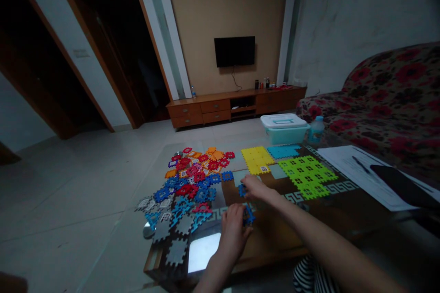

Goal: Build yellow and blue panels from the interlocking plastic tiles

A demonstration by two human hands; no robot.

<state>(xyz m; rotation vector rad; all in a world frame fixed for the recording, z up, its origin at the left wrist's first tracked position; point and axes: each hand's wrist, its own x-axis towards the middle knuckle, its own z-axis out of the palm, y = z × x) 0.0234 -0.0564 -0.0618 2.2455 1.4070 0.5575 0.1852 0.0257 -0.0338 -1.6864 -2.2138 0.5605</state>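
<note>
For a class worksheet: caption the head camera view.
Left hand and right hand handle blue interlocking tiles on a glass table beside a multicoloured heap.

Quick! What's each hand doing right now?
Left hand: closed, seems to hold a blue foam tile.
Right hand: pinching a second blue tile.

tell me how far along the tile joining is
Looks done: a yellow sheet, a cyan sheet and a lime-green sheet of joined tiles. In hand: the right hand and left hand are at blue tiles. Left: a heap of mixed-colour tiles, mostly loose.
</note>
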